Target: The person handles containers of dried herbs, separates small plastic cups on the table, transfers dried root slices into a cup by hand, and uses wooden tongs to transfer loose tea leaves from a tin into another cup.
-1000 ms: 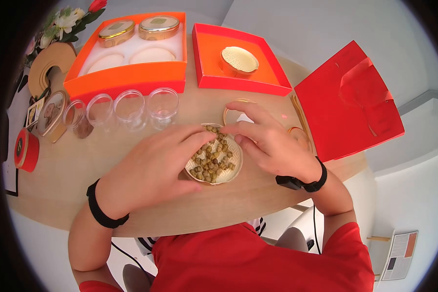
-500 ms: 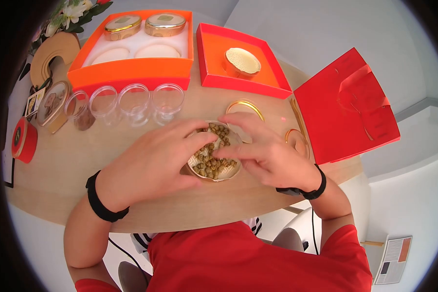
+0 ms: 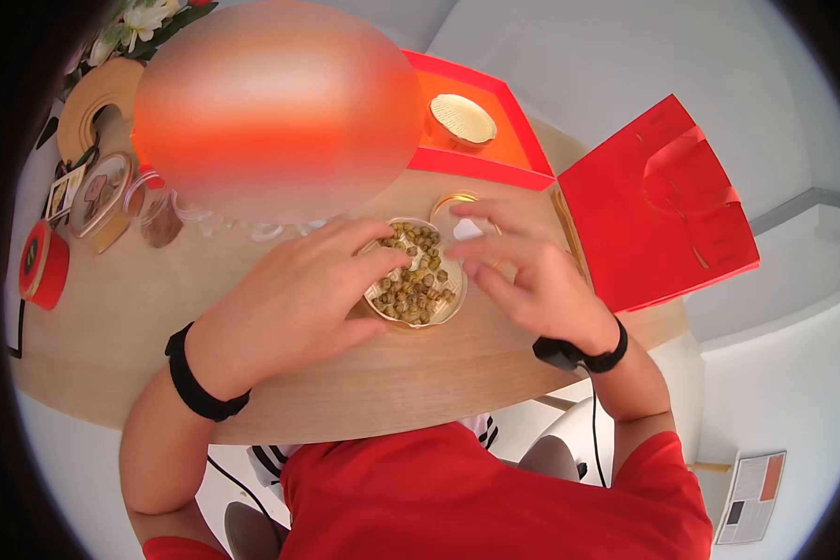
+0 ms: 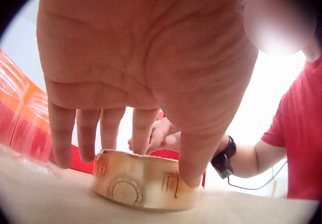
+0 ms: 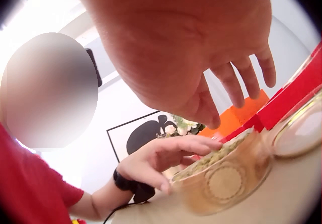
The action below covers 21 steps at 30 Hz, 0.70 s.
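A shallow, round gold tin (image 4: 148,181) stands on the table with many small greenish-brown balls (image 3: 406,299) in it. My left hand (image 3: 289,303) lies over its left side: the thumb is at the outer wall and the fingers reach in over the rim. In the left wrist view these fingers hang nearly straight. My right hand (image 3: 541,280) hovers at the tin's right edge, fingers spread and nothing between them. In the right wrist view they dangle loosely above the tin. Behind the right fingers lies a clear lid with a gold rim (image 5: 302,133).
A red box (image 3: 541,173) with an orange inside holds a gold tin lid (image 3: 464,119). At right stands a red folded carton (image 3: 663,215). A blurred patch hides the back left; clear cups show below it. A red round tin (image 3: 45,266) is far left.
My right fingers dipped into the balls half a second ago and have now drawn back to the right rim. The balls lie differently in the tin. My left hand has stayed on the tin.
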Motion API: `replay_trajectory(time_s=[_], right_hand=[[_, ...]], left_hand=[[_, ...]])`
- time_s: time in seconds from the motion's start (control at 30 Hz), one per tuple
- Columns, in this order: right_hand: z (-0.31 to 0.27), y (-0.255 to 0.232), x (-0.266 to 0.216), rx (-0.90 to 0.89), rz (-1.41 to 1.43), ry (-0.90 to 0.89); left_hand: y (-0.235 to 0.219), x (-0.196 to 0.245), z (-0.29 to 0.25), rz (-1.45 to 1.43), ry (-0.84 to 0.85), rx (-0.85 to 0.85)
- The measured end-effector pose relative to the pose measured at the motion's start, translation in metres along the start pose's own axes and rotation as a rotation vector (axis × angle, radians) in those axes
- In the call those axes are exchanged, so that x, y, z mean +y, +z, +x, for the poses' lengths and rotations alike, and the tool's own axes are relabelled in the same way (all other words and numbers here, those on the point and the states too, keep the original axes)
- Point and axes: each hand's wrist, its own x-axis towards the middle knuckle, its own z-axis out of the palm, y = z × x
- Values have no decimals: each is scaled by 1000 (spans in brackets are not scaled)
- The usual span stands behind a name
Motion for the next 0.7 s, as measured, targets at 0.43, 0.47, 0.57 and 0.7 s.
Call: replay_trajectory(time_s=[0.43, 0.47, 0.57, 0.7], right_hand=[[44, -9, 49, -284, -516, 77], [46, -10, 51, -282, -516, 78], [52, -12, 43, -303, -510, 79], [52, -18, 46, -188, -437, 146]], left_hand=[[-4, 4, 0, 21, -14, 11], [-4, 4, 0, 30, -11, 17], [-4, 4, 0, 3, -16, 19], [-7, 9, 0, -18, -55, 17]])
